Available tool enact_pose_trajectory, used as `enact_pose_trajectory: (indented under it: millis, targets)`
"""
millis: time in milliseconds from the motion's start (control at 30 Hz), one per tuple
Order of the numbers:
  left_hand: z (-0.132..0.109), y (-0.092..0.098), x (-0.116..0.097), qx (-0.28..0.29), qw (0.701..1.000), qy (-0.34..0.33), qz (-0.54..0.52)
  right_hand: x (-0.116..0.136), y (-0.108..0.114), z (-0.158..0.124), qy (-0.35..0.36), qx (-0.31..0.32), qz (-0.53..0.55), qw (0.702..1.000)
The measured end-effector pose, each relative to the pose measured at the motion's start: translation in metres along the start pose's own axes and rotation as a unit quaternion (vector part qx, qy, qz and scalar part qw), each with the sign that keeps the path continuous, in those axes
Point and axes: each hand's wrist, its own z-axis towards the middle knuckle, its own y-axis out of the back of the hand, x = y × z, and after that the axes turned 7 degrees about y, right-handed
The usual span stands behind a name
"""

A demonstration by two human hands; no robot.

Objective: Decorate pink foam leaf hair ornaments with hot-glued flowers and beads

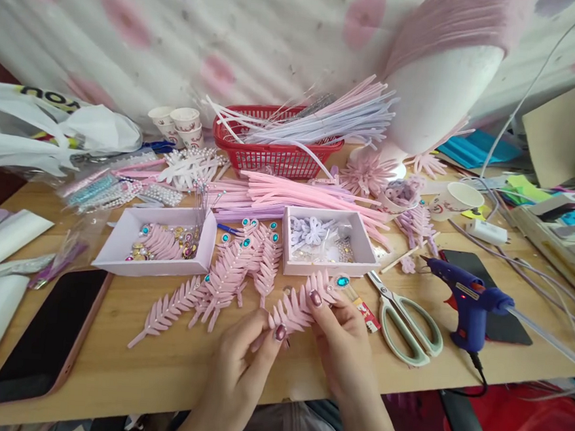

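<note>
Both my hands pinch one pink pipe-cleaner feather [296, 310], which has a blue gem at its right tip. My left hand [243, 357] grips the lower left end between thumb and fingers. Around the upper part, near the gem, my right hand [340, 337] is closed with the thumb on top. Several similar pink feathers [224, 273] with blue gems and small pearls lie in a pile just beyond my left hand. A lilac box [330, 268] with pale flowers and beads stands behind the held feather. Another lilac box [150, 269] to the left holds gems, beads and a pink piece.
Scissors [410, 329] and a blue glue gun [468, 300] lie at the right, its cord running over the table edge. A phone [47, 336] lies at the left. Behind are pink pipe cleaners [298, 196], a red basket [276, 159] and a white mannequin head [437, 88].
</note>
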Motion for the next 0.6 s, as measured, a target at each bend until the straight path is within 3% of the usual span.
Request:
enact_pose_trajectory:
  millis: [300,467,600]
  targets:
    - [0.002,-0.011,0.004,0.027,0.994,0.094,-0.057,-0.011,0.016,-0.007,-0.009,-0.010,-0.020,1.000]
    - [0.005,-0.013,0.002,0.056,0.991,0.105,-0.063,-0.014,0.023,-0.010,0.002,-0.007,-0.055,0.998]
    - [0.006,-0.008,-0.007,0.085,0.992,0.094,-0.029,-0.002,0.021,-0.003,-0.010,-0.023,-0.054,0.998]
